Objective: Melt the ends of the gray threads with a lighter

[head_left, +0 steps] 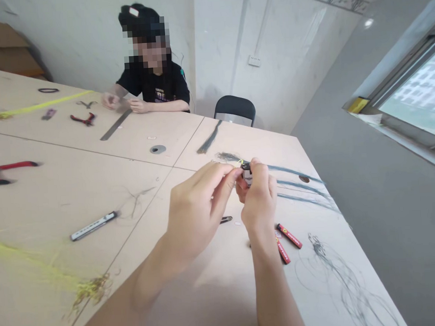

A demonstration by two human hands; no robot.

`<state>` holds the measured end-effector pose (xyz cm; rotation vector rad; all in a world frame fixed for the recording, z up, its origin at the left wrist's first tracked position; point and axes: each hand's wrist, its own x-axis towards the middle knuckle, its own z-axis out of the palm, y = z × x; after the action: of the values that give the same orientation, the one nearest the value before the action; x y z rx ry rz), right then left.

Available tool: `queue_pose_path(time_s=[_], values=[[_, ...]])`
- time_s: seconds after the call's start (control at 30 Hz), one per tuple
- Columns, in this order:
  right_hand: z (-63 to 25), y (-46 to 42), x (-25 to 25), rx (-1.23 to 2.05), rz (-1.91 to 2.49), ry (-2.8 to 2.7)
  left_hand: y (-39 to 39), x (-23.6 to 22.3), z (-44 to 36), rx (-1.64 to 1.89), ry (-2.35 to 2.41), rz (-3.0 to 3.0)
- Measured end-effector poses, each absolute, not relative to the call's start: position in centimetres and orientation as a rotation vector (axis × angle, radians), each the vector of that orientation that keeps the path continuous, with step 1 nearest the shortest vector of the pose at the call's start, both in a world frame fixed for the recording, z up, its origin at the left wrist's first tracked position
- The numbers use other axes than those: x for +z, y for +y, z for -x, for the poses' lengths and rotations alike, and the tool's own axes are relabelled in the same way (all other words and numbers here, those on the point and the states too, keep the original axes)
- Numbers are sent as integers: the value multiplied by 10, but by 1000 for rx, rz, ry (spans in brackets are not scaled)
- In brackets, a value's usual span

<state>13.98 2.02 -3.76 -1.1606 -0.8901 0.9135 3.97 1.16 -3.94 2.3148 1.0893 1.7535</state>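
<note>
Both my hands are raised together over the beige table [94, 190]. My right hand [258, 197] is closed round a small black and white part [246, 173], held upright at the fingertips. My left hand [198, 211] pinches a thin yellow strand [239, 162] right at the top of that part. Below my right wrist lies a red-handled tool [286, 240] on the table. A small dark piece [226, 219] lies under my left hand.
A grey utility knife [93, 225] lies to the left, with yellow fibre bundles [81, 289] near the front left edge. Blue-grey strands [300, 185] and dark wires [343, 283] spread on the right. Red pliers [4, 171] sit far left. Another person [149, 73] sits at the far side, beside a black chair [235, 110].
</note>
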Motion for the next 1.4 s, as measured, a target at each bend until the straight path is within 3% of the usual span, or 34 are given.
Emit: queue_pose_path(time_s=[1.07,1.4], values=[[-142,17,-35,1000,1029,-810,11,-37,-39,1760,1129,-2227],[-163,7,-25,956,961,-992,11,-29,-34,1552,1014,-1890]])
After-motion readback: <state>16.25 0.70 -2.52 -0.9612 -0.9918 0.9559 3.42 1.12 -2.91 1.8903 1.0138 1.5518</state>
